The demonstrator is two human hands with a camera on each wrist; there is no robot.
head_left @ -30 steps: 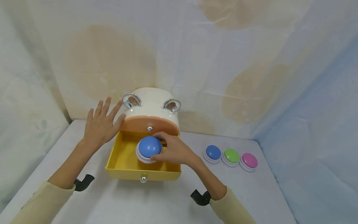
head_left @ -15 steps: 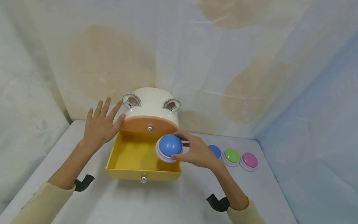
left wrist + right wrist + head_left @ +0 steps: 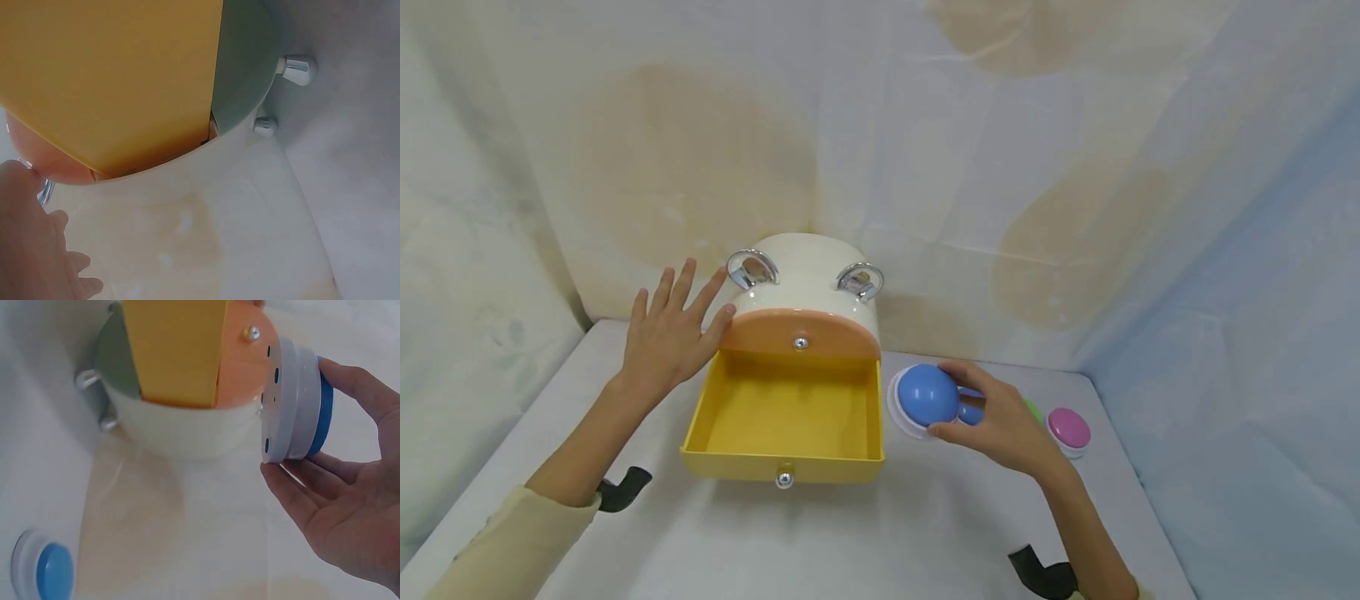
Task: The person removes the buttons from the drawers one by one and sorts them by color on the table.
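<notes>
The left hand [image 3: 670,333] lies flat with fingers spread and straight against the left side of the cream drawer box [image 3: 808,279], holding nothing, its thumb touching the box beside the orange upper drawer front [image 3: 801,333]. To its right the yellow drawer [image 3: 782,417] stands pulled out. Right of that, the right hand [image 3: 1000,421] holds the large blue dome button [image 3: 925,396] lifted just off the table [image 3: 850,533], thumb over the top edge and fingers curled under the white base [image 3: 290,403]. It looks like a light, rigid plastic piece; the glossy dome seems slippery, so the stepped base rim is the better hold. Behind the hand sit a smaller blue button [image 3: 970,410], a mostly hidden green button [image 3: 1033,410] and a pink button [image 3: 1069,429].
</notes>
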